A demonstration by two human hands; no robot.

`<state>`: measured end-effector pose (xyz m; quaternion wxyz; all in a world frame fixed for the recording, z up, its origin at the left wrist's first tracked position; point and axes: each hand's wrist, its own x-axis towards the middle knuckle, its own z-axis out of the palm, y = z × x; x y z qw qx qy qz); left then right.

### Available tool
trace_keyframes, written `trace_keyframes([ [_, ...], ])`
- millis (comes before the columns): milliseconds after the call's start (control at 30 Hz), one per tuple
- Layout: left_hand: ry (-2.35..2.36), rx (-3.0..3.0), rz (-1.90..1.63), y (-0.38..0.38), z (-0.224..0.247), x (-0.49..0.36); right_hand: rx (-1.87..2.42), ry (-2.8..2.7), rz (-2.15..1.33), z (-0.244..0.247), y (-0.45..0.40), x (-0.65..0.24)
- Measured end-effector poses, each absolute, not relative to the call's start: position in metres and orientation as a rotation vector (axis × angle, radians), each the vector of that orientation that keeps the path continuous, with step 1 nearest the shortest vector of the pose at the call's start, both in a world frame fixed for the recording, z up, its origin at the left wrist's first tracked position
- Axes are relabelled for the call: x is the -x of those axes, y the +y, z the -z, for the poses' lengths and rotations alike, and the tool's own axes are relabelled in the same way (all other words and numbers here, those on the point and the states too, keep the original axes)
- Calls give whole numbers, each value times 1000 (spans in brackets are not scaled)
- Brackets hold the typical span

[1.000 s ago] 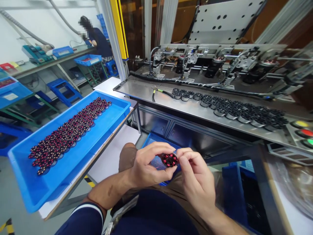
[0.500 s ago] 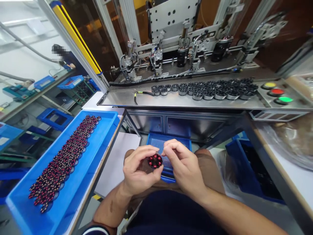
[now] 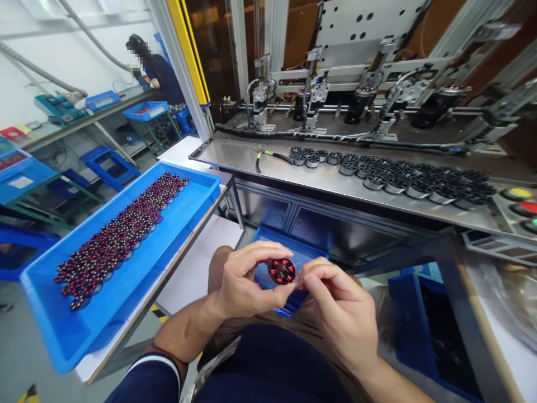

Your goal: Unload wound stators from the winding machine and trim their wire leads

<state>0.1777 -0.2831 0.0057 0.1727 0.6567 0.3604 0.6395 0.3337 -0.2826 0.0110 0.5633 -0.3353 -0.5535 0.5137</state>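
Observation:
A round motor stator (image 3: 281, 271) with red-wound coils faces up over my lap. My left hand (image 3: 245, 282) is closed around its edge, thumb below and fingers above. Thin copper-coloured wire ends (image 3: 298, 275) stick out from its right side. With thumb and forefinger pinched, my right hand (image 3: 344, 308) grips these wire ends just right of the stator. To the left, a blue tray (image 3: 104, 334) holds rows of similar red-wound stators (image 3: 121, 238).
Black unwound cores (image 3: 394, 172) line the machine's metal ledge, beside wire cutters (image 3: 272, 155) with green-black handles. A yellow button (image 3: 519, 194) and others sit at the right. Below are a blue crate (image 3: 262, 234) and a blue bin (image 3: 405, 319). Another person (image 3: 161, 73) works at the back left.
My view has swung, so the machine ledge slants and sits further right. The right hand has moved away from the stator's top edge to its right side, drawing thin wire outward.

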Motion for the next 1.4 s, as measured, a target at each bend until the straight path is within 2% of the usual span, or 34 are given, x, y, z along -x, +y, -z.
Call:
trace_keyframes([
  [100,1026,-1909,-1815,-284,-9,-178,755,-1328,-1271,-13,-280,-334],
  [300,1012,-1931,-1847,-284,-13,-183,692,-1496,-954,-15,-277,-341],
  [500,855,-1699,-1713,-284,-14,-180,605,-1690,-892,-17,-268,-356],
  [767,859,-1680,-1647,-286,-15,-178,474,-1774,-784,-27,-262,-348],
  [967,905,-1793,-1808,-283,-16,-181,666,-1679,-774,-25,-278,-343],
  [1167,983,-1837,-1939,-283,-18,-188,594,-1684,-804,-25,-286,-341],
  [1267,911,-1679,-1847,-286,-20,-187,525,-1721,-810,-24,-276,-350],
  [1400,785,-1299,-1520,-292,-23,-184,353,-1844,-778,-29,-252,-364],
])
